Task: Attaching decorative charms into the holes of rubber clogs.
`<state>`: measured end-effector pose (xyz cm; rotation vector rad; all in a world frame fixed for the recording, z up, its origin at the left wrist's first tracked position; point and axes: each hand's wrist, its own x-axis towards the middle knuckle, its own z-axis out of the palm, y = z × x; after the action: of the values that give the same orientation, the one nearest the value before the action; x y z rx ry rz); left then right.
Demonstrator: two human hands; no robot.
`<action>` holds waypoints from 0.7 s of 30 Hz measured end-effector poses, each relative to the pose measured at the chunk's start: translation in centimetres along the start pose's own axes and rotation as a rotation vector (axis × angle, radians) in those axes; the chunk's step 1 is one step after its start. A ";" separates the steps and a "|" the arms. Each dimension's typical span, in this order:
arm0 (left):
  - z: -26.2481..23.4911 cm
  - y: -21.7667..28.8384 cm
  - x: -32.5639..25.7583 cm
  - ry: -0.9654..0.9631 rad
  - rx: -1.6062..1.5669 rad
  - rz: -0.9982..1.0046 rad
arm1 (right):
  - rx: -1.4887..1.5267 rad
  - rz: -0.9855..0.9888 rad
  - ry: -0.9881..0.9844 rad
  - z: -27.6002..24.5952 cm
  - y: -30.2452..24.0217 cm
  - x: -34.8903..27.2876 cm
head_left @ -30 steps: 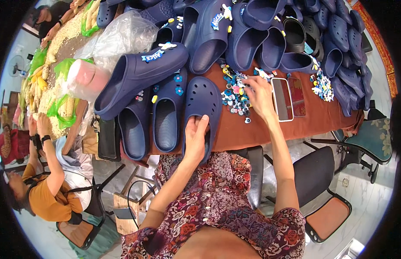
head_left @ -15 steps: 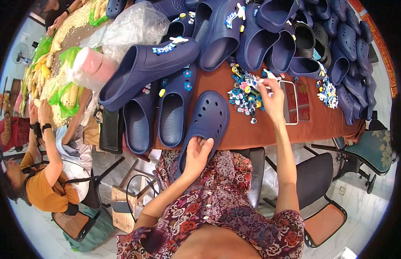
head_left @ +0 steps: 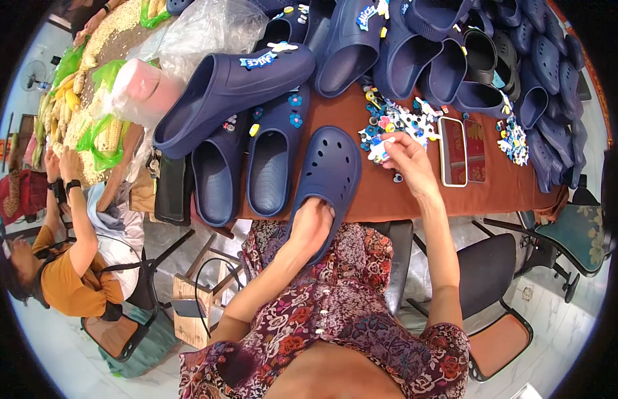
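My left hand (head_left: 311, 226) reaches into the opening of a navy blue clog (head_left: 329, 156) and holds it at the table's front edge; most of its fingers are hidden inside. The clog's toe, with bare round holes, points away from me. My right hand (head_left: 412, 163) pinches a small white and blue shoe charm (head_left: 381, 150) to the right of the clog's toe. Just beyond that hand lies a heap of mixed charms (head_left: 405, 120), white, blue and yellow. To the left stand two navy clogs, one (head_left: 269, 173) bearing blue flower charms and the other (head_left: 216, 179) beside it.
A large clog (head_left: 236, 93) with a lettered charm lies across those two. More clogs (head_left: 548, 66) pile up at the back and right. A white-framed phone (head_left: 454, 151) and a second charm pile (head_left: 513, 141) lie at right. A person (head_left: 76, 266) works with corn at left.
My right hand has come back toward me from the heap with the charm. My left hand has slid deeper into the clog, its thumb no longer lying on top.
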<state>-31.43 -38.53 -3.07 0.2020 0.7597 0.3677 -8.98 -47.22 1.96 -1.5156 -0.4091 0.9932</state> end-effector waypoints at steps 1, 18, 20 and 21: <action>0.6 0.0 0.0 0.156 0.070 0.009 | 0.002 0.002 -0.005 0.6 0.1 -0.1; 3.1 -0.6 1.5 -0.020 -0.006 0.080 | -0.199 -0.217 -0.100 4.0 1.9 0.3; 3.2 -0.6 1.6 -0.054 -0.017 0.071 | -0.153 -0.237 -0.060 4.6 1.6 0.3; 3.3 -0.6 1.6 -0.072 -0.022 0.066 | -0.152 -0.236 -0.058 4.7 1.6 0.3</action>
<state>-27.92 -38.59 -1.96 0.2194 0.6791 0.4293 -12.90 -44.39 0.73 -1.5345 -0.7019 0.8361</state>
